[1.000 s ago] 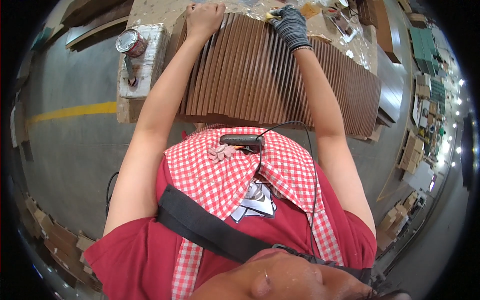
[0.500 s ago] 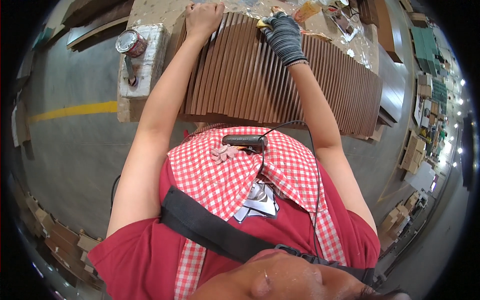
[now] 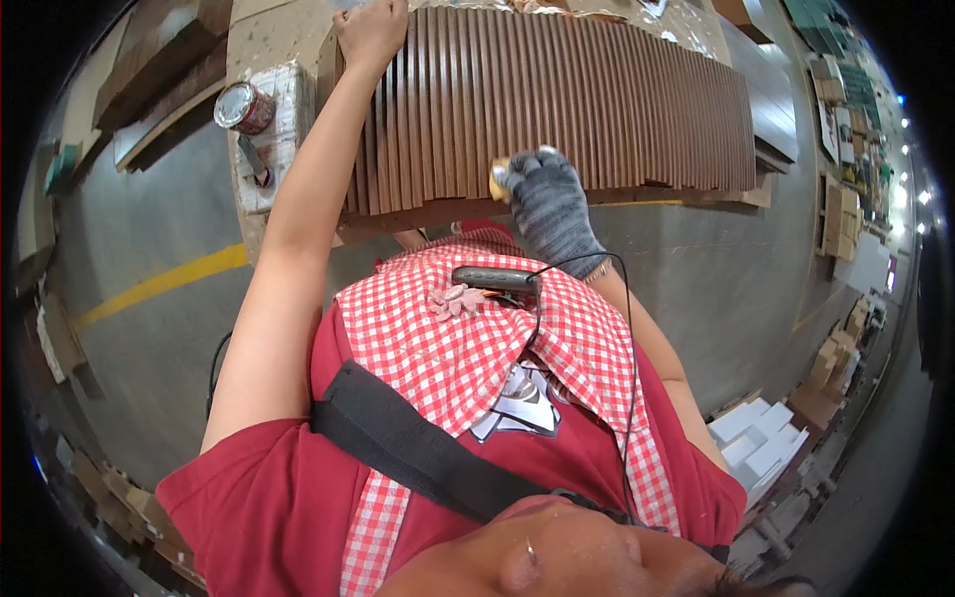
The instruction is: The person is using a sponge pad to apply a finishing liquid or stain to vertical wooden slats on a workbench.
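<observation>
"Brown strips [image 3: 567,99] fill much of the table [image 3: 267,38]. How do they lie?"

"Side by side in one long row, their near ends forming a slightly uneven edge in front of the person."

"And the two hands?"

"Well apart. The bare left hand [image 3: 373,32] is at the far left corner of the row, fingers curled; whether it grips a strip, I cannot tell."

"The other one?"

"The right hand [image 3: 552,204] wears a grey knitted glove and is closed around a yellow pad [image 3: 499,181], at the near ends of the strips. I can't make out whether the pad touches them."

"What's left of the row?"

"A white-covered block [image 3: 288,124], with a round can [image 3: 244,107] on it and a flat-handled tool [image 3: 252,154] just nearer to the person."

"And the clothing?"

"A red-and-white checked apron [image 3: 418,348] over a red shirt [image 3: 249,497]."
</observation>
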{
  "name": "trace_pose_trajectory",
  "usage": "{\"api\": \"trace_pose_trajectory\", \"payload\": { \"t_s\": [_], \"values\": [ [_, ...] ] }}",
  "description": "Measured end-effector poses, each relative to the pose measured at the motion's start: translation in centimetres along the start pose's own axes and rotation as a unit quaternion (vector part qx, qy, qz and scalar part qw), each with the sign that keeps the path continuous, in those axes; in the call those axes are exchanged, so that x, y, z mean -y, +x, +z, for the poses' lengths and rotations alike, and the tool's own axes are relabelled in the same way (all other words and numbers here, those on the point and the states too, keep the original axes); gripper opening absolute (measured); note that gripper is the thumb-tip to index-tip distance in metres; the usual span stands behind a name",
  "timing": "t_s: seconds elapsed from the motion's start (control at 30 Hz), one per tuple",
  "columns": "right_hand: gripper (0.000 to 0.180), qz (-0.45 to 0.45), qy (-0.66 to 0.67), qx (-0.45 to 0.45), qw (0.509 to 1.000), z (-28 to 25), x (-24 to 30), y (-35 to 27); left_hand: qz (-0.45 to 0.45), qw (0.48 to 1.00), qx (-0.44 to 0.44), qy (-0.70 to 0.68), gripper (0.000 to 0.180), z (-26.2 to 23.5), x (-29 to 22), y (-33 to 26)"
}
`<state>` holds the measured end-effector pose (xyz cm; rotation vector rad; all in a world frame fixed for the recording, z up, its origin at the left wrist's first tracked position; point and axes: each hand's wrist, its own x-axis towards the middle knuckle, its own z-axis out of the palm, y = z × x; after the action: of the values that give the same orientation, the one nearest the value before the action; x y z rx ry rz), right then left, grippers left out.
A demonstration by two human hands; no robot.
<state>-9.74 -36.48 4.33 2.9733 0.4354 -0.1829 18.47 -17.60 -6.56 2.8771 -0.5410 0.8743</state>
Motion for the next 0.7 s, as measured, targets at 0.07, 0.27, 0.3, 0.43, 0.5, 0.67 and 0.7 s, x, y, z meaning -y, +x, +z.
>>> {"api": "trace_pose_trajectory", "payload": {
  "t_s": [0.07,0.27,0.3,0.43,0.5,0.67,0.7],
  "values": [
    [0.029,0.025,0.196,0.068,0.978,0.0,-0.3,-1.7,0.003,1.0,0.017,-0.005,0.016,0.1,-0.1,-0.5],
    [0.03,0.065,0.318,-0.079,0.943,-0.3,-1.5,-2.8,-0.009,0.996,0.082,-0.017,0.018,0.7,-0.8,-0.3],
    [0.03,0.06,0.28,-0.066,0.956,0.1,-1.3,-2.6,0.006,0.999,0.03,-0.017,0.018,0.7,-0.9,-0.3],
    [0.031,0.036,0.317,-0.035,0.947,0.7,-1.7,-4.2,0.012,0.999,0.03,0.022,0.019,2.1,-0.8,-0.4],
    [0.033,0.03,0.334,0.005,0.942,-0.5,-1.9,-4.5,0.016,1.0,0.024,-0.001,0.02,2.3,-0.8,-0.6],
    [0.032,0.052,0.33,-0.106,0.937,-0.3,-1.3,-2.2,0.026,0.999,-0.033,0.008,0.021,1.1,-1.6,-0.4],
    [0.031,0.05,0.294,-0.107,0.949,0.4,-1.2,-1.6,0.02,0.999,-0.024,0.022,0.021,0.4,-2.1,-0.2]
  ]
}}
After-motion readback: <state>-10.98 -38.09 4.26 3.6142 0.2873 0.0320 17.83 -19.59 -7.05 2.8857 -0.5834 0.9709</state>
